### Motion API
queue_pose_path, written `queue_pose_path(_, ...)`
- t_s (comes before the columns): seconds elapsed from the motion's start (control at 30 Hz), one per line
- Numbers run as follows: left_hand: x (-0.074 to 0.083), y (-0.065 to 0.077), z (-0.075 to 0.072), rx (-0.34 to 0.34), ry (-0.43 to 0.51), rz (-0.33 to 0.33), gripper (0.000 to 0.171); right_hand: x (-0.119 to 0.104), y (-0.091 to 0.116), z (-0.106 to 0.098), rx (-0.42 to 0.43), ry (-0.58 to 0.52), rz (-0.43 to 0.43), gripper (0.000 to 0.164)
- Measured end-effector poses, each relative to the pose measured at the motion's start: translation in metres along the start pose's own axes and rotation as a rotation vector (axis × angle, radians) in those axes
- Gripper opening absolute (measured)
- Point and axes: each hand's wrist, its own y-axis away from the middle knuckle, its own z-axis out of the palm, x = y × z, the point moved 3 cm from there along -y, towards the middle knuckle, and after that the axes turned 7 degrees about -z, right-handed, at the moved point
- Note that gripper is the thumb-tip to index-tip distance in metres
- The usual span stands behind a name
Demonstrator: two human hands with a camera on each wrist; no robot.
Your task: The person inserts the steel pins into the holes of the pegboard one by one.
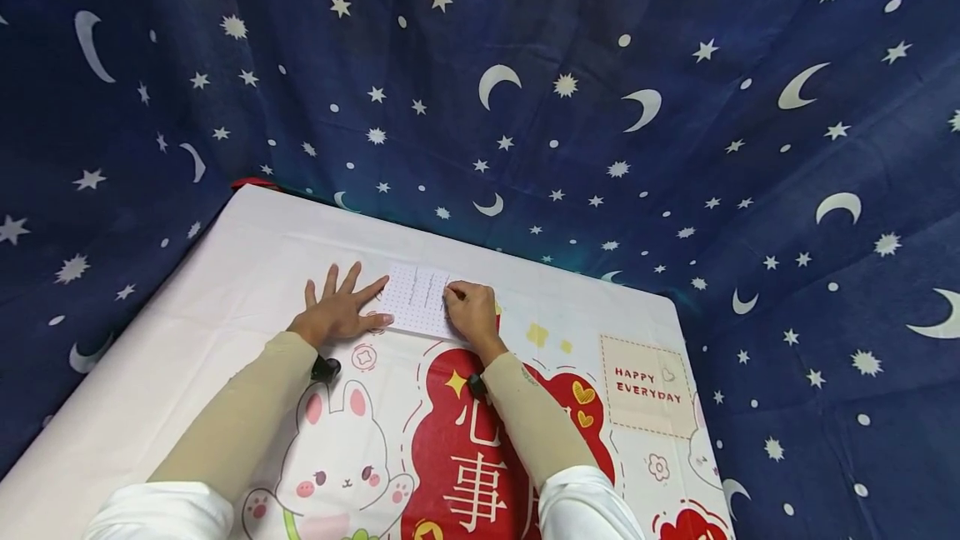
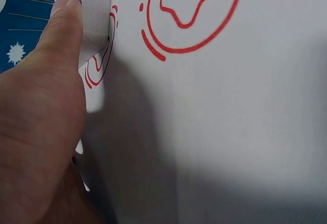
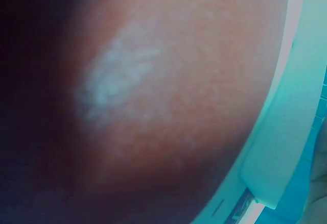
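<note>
A white block (image 1: 399, 294) with a grid of small dots lies on the table, and thin needles (image 2: 29, 16) stand in it in rows. My left hand (image 1: 335, 317) is at its left side, fingers spread straight, with the thumb and forefinger tips at the block's edge. In the left wrist view the thumb (image 2: 61, 35) presses along the block's rim. Over the block's right part, my right hand (image 1: 472, 312) has its fingers curled and pinches a thin needle by the rightmost row. Its fingertips are hidden in the right wrist view, where the palm fills most of the picture.
A white tablecloth (image 1: 262, 257) with a printed rabbit, red shapes and lettering covers the table. Dark blue curtains (image 1: 450, 48) with moons and stars stand close behind the table and along its sides. Black wrist cameras (image 1: 326, 369) sit under both wrists.
</note>
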Motion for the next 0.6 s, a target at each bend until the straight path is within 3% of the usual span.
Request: queue_pose_path(0.6,0.0046,0.0032,-0.0028,-0.007,-0.018,-0.002,0.092,-0.0007,0.0037,0.0004,-0.061,0.025,0.120,0.026)
